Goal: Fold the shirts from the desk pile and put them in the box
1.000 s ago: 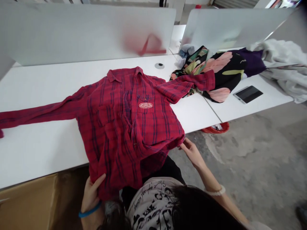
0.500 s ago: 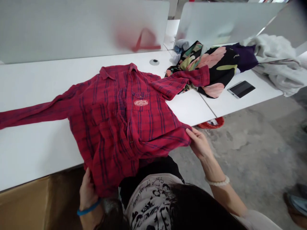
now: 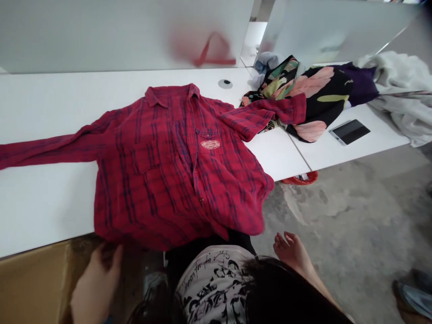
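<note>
A red plaid flannel shirt [image 3: 168, 166] lies spread on the white table [image 3: 43, 121], collar to the far side, with one long sleeve stretched left and the other folded right. Its hem hangs over the table's near edge. My left hand [image 3: 96, 283] is open and empty, just below the shirt's lower left edge, in front of a cardboard box. My right hand [image 3: 290, 252] is empty, fingers apart, below the shirt's lower right corner and over the floor.
A black floral garment [image 3: 317, 94], purple cloth [image 3: 362, 83] and grey cloth [image 3: 401, 99] lie at the far right of the table, near a tablet [image 3: 349, 132]. Frosted dividers [image 3: 118, 36] stand behind. A red basket [image 3: 302, 180] sits beneath the table.
Both hands have let go of the shirt's lower edge and dropped down and outward. The shirt has settled flatter on the table, its hem falling over the near edge.
</note>
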### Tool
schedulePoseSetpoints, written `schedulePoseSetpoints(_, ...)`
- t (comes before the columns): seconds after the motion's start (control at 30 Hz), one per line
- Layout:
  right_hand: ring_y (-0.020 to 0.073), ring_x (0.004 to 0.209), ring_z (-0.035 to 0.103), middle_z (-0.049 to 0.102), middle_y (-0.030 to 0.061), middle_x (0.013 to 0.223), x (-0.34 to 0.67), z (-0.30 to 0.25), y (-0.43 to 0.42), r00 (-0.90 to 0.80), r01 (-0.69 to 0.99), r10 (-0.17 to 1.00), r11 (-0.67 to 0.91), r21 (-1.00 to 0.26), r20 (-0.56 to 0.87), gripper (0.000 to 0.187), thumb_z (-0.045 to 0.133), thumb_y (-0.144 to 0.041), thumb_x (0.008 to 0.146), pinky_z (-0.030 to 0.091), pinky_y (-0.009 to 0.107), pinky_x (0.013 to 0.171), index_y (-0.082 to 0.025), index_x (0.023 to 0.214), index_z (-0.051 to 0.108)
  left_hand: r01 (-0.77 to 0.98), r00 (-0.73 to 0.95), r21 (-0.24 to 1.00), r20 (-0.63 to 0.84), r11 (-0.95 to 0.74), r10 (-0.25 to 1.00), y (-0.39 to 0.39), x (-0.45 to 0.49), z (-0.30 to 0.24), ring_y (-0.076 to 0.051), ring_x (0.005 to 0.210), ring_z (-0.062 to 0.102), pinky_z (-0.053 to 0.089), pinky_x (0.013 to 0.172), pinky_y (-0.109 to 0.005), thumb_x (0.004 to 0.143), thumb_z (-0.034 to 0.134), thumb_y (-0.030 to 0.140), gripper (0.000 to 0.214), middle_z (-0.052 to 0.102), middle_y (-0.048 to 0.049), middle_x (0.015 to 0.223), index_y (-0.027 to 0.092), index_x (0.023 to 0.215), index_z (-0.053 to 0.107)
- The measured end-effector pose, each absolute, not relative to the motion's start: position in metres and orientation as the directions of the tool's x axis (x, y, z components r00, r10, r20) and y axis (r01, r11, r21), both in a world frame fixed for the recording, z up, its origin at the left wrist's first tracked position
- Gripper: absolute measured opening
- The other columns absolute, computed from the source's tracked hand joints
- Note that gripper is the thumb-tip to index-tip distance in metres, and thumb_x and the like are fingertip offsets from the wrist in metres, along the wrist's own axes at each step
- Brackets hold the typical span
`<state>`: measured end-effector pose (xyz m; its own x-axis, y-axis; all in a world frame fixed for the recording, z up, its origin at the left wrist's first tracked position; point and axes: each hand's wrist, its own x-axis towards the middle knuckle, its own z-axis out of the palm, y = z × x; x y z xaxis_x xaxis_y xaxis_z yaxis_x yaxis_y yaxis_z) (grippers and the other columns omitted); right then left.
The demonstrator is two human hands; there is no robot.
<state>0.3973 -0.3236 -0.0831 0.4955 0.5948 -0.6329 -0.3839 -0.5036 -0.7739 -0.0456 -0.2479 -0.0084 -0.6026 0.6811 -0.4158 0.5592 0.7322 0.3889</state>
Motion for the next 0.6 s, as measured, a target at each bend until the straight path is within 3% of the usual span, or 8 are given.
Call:
schedulePoseSetpoints(0.07,0.0188,0.069,0.059,0.059,-0.0004,0.069,0.389,-0.070,-0.310,0.601,-0.389,0.557,-0.423,-0.819,-0.573,0.017,0.059,-0.039,0.065,0.046,0.033,0.064,-0.027,0.070,0.048,0.704,-0.596,0.260,-0.291,0.661,0.749,-0.232,-0.045,0.019,-0.040,0.078,0.061,0.047,0.073,-0.054,0.069,0.037,0.073,0.054,0.061,-0.0047,0.073,0.032,0.097,0.057)
schedulePoseSetpoints(0.17,0.0147,0.072,0.056,0.058,-0.0015,0.074,0.360,-0.041,-0.279,0.571,-0.299,0.714,-0.278,-0.913,-0.404,0.016,0.064,-0.033,0.070,0.044,0.027,0.068,-0.026,0.078,0.052,0.887,-0.352,0.289,-0.077,0.359,0.933,-0.187,-0.035,0.055,-0.033,0.082,0.061,0.046,0.077,-0.046,0.079,0.027,0.063,0.055,0.064,-0.0076,0.088,0.026,0.109,0.056)
schedulePoseSetpoints(0.27,0.0157,0.070,0.059,0.062,0.0006,0.071,0.319,-0.033,-0.259,0.180,-0.262,0.864,-0.419,-0.869,-0.471,0.018,0.065,-0.037,0.073,0.045,0.027,0.066,-0.023,0.078,0.055,0.974,0.077,0.205,0.096,-0.096,0.992,-0.121,-0.007,0.077,-0.030,0.100,0.057,0.041,0.090,-0.043,0.086,0.022,0.050,0.057,0.064,-0.0113,0.105,0.017,0.116,0.057)
schedulePoseSetpoints(0.37,0.0189,0.077,0.065,0.068,0.0027,0.082,0.283,-0.057,-0.256,-0.179,-0.347,0.772,-0.630,-0.695,-0.610,0.027,0.070,-0.041,0.068,0.049,0.031,0.068,-0.024,0.086,0.058,0.841,0.379,0.381,0.094,-0.385,0.921,-0.051,0.033,0.081,-0.020,0.091,0.061,0.041,0.089,-0.034,0.090,0.029,0.045,0.050,0.066,-0.0083,0.100,0.010,0.108,0.060)
schedulePoseSetpoints(0.43,0.0209,0.085,0.067,0.070,0.0041,0.092,0.267,-0.081,-0.257,-0.293,-0.449,0.706,-0.697,-0.559,-0.644,0.028,0.068,-0.044,0.069,0.051,0.036,0.076,-0.026,0.089,0.059,0.773,0.456,0.496,0.001,-0.396,0.890,-0.012,0.059,0.074,-0.017,0.080,0.063,0.043,0.084,-0.030,0.091,0.029,0.047,0.051,0.067,-0.0061,0.084,0.009,0.094,0.062)
schedulePoseSetpoints(0.47,0.0221,0.090,0.067,0.071,0.0049,0.096,0.262,-0.091,-0.256,-0.337,-0.490,0.681,-0.717,-0.497,-0.650,0.027,0.067,-0.047,0.070,0.050,0.039,0.080,-0.026,0.086,0.060,0.794,0.438,0.492,-0.057,-0.357,0.897,0.003,0.070,0.068,-0.017,0.077,0.063,0.044,0.083,-0.031,0.090,0.030,0.051,0.052,0.067,-0.0057,0.078,0.010,0.087,0.063)
schedulePoseSetpoints(0.53,0.0246,0.099,0.066,0.071,0.0062,0.098,0.258,-0.108,-0.253,-0.400,-0.536,0.654,-0.735,-0.415,-0.643,0.026,0.064,-0.050,0.072,0.048,0.044,0.088,-0.025,0.076,0.060,0.881,0.352,0.390,-0.165,-0.267,0.921,0.025,0.087,0.055,-0.022,0.078,0.064,0.044,0.083,-0.034,0.086,0.037,0.059,0.054,0.065,-0.0071,0.071,0.013,0.074,0.063)
schedulePoseSetpoints(0.6,0.0254,0.105,0.064,0.072,0.0065,0.099,0.259,-0.119,-0.247,-0.408,-0.551,0.673,-0.721,-0.420,-0.617,0.027,0.063,-0.051,0.073,0.046,0.045,0.092,-0.025,0.068,0.059,0.940,0.280,0.259,-0.211,-0.223,0.937,0.036,0.096,0.045,-0.028,0.082,0.064,0.044,0.083,-0.038,0.080,0.044,0.064,0.054,0.065,-0.0092,0.070,0.015,0.068,0.061)
